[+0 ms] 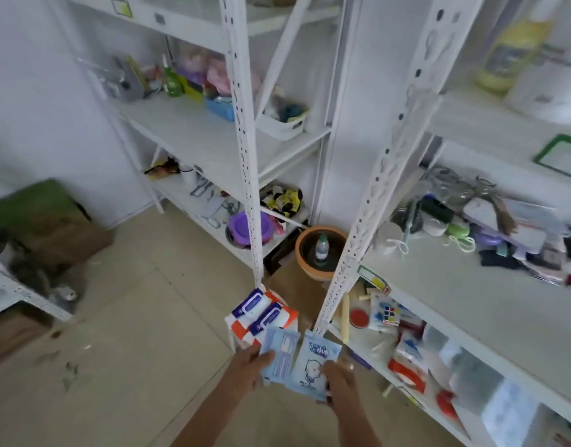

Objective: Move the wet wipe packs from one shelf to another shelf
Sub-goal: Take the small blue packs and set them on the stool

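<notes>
Four wet wipe packs, all held up over the floor between two shelf units. Two orange-white packs [261,316] with blue flip-lid labels, side by side and overlapping, tilted, farthest from the camera. Pale blue pack [281,353], printed back side up, overlaps their near edge, gripped at its lower left corner. Second light blue pack [314,362] with cartoon figure, front up, just beside it on the right, gripped at the lower right.

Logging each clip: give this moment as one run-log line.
left hand: holds several wet wipe packs | right hand: holds light-blue pack | location: between shelving units, above floor | placed: not yet
</notes>
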Tool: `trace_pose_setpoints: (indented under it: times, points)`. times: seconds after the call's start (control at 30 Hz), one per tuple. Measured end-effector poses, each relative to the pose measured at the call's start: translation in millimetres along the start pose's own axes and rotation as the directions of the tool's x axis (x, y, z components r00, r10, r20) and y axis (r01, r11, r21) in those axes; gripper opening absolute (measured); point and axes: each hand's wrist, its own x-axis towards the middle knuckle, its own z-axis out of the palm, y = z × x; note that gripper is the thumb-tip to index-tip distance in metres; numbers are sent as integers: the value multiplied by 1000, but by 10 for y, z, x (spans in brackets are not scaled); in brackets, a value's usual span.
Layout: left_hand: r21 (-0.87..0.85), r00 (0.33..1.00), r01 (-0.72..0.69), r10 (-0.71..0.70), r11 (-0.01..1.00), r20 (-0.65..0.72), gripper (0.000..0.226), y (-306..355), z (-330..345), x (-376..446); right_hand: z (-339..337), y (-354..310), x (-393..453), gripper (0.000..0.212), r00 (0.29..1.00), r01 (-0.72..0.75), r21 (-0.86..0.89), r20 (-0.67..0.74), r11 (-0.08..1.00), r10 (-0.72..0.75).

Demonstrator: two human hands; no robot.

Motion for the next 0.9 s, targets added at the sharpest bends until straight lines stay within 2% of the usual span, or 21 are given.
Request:
trace_pose_setpoints:
  times: [0.07, 0.13, 0.27, 0.37, 0.47, 0.57, 0.63, 0.8, 0.9]
  points:
    - [-39, 1000, 4, -4, 999, 0, 17, -44, -281, 194, 260, 14, 72, 21, 1000, -1, 20, 16, 1000, 1]
    - [-10, 1000, 14, -14, 1000, -3, 22, -114, -491, 339, 464, 23, 97, 26, 1000, -19, 27, 8, 999, 19]
    - [17, 1000, 10, -11, 1000, 28, 18, -127, -820, 801, 824, -37, 378, 25, 999, -54, 107, 0, 993, 54]
    - [38, 998, 25, -27, 999, 48, 31, -141, -932, 1185, 992, -38, 805, 24, 993, -101, 110, -46, 989, 107]
    - [74, 996, 47, -52, 996, 69, 9, -157, -1034, 1478, 1190, -51, 1238, 22, 982, -166, 114, -69, 980, 174]
    - [184, 986, 67, -93, 981, 136, 9, -188, -1203, 1901, 1468, -54, 1583, 22, 976, -195, 144, -67, 970, 206]
    - [242, 975, 105, -148, 965, 166, 11, -213, -1273, 2214, 1597, -44, 1821, 21, 963, -223, 165, -113, 961, 243]
    - [285, 964, 194, -237, 939, 124, 17, -338, -1411, 2923, 1881, 30, 2398, 15, 940, -247, 86, -219, 965, 260]
    - [274, 956, 224, -265, 935, 124, 31, -540, -1468, 3358, 2013, 180, 2833, 19, 928, -253, 17, -277, 967, 247]
